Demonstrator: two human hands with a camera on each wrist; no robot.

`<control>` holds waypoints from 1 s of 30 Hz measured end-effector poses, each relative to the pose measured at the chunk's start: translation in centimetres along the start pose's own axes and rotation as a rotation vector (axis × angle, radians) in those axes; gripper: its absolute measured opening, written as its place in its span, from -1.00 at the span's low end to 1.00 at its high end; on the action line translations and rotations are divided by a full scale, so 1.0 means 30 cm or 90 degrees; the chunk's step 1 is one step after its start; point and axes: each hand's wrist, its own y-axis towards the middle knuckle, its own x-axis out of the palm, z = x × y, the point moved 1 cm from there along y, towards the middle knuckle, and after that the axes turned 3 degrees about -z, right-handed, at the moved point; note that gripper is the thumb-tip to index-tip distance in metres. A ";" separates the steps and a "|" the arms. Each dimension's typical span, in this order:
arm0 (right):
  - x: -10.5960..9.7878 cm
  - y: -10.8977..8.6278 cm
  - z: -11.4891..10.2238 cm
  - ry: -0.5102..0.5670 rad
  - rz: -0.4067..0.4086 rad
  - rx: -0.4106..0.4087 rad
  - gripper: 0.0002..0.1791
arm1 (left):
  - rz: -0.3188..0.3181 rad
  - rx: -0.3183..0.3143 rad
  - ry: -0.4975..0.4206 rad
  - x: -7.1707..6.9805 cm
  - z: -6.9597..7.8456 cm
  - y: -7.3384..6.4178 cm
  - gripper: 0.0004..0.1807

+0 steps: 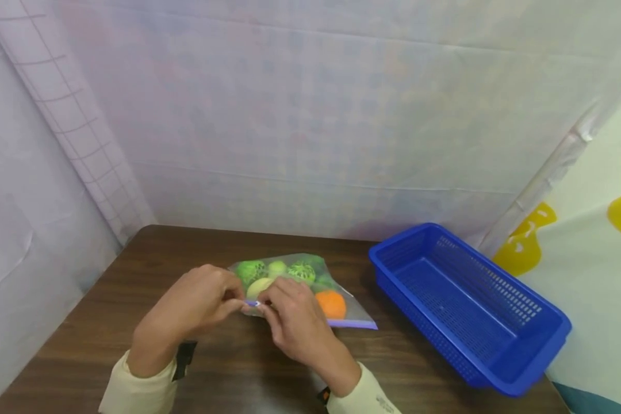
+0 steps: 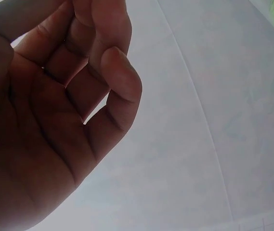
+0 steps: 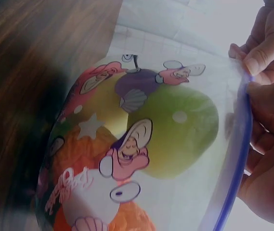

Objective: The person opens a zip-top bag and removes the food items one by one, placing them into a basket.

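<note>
A clear zip bag (image 1: 361, 310) with a purple zip strip (image 1: 353, 324) is held up slightly off the brown table. Inside it are an orange round fruit (image 1: 331, 304) and several green and yellowish ones. My left hand (image 1: 194, 302) pinches the left end of the zip strip between thumb and finger. Close beside it, my right hand (image 1: 297, 322) pinches the same strip, near a small white piece (image 1: 257, 303). Cartoon prints cover the bag's side in the right wrist view. In the left wrist view, the palm and bent fingers show, while the pinching fingertips are out of frame.
A blue plastic basket (image 1: 457, 296) with perforated sides stands at the right of the table (image 1: 227, 379), with nothing in it. Behind the table hangs a pale cloth sheet (image 1: 310, 115). More cloth hangs at the left and right.
</note>
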 end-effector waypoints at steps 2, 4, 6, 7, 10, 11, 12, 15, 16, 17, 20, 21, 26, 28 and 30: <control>-0.004 -0.002 0.001 0.001 -0.010 0.006 -0.92 | -0.002 -0.002 -0.007 -0.002 -0.003 -0.003 -0.85; -0.010 -0.003 0.003 0.005 -0.022 0.011 -0.91 | -0.002 -0.004 -0.017 -0.002 -0.006 -0.005 -0.86; -0.017 -0.004 0.006 0.014 -0.040 0.015 -0.90 | -0.001 -0.007 -0.023 -0.004 -0.008 -0.007 -0.87; -0.020 -0.003 0.009 0.017 -0.050 0.016 -0.90 | 0.001 -0.009 -0.025 -0.005 -0.009 -0.008 -0.87; -0.031 -0.005 0.022 0.028 -0.078 0.014 -0.89 | 0.007 -0.014 -0.027 -0.005 -0.012 -0.009 -0.87; -0.036 -0.006 0.027 0.032 -0.086 0.015 -0.89 | 0.009 -0.014 -0.028 -0.005 -0.013 -0.009 -0.87; -0.040 -0.007 0.032 0.035 -0.094 0.015 -0.90 | 0.011 -0.014 -0.030 -0.005 -0.014 -0.009 -0.87; -0.052 -0.013 0.044 0.047 -0.109 0.019 -0.91 | 0.012 -0.017 -0.033 -0.004 -0.017 -0.011 -0.87; -0.057 -0.014 0.048 0.050 -0.114 0.022 -0.91 | 0.014 -0.021 -0.035 -0.004 -0.018 -0.012 -0.86; -0.062 -0.015 0.051 0.052 -0.119 0.026 -0.92 | 0.014 -0.023 -0.036 -0.005 -0.019 -0.013 -0.86; -0.071 -0.017 0.060 0.050 -0.126 0.031 -0.93 | 0.017 -0.042 -0.038 -0.009 -0.024 -0.019 -0.86; -0.073 -0.017 0.063 0.048 -0.128 0.034 -0.93 | 0.017 -0.051 -0.039 -0.010 -0.027 -0.021 -0.87; -0.083 -0.022 0.073 0.035 -0.125 0.035 -0.94 | 0.018 -0.073 -0.039 -0.014 -0.039 -0.026 -0.87; -0.088 -0.023 0.076 0.028 -0.121 0.037 -0.95 | 0.021 -0.075 -0.038 -0.016 -0.042 -0.027 -0.88; -0.091 -0.023 0.081 0.024 -0.116 0.035 -0.95 | 0.022 -0.078 -0.038 -0.020 -0.044 -0.030 -0.89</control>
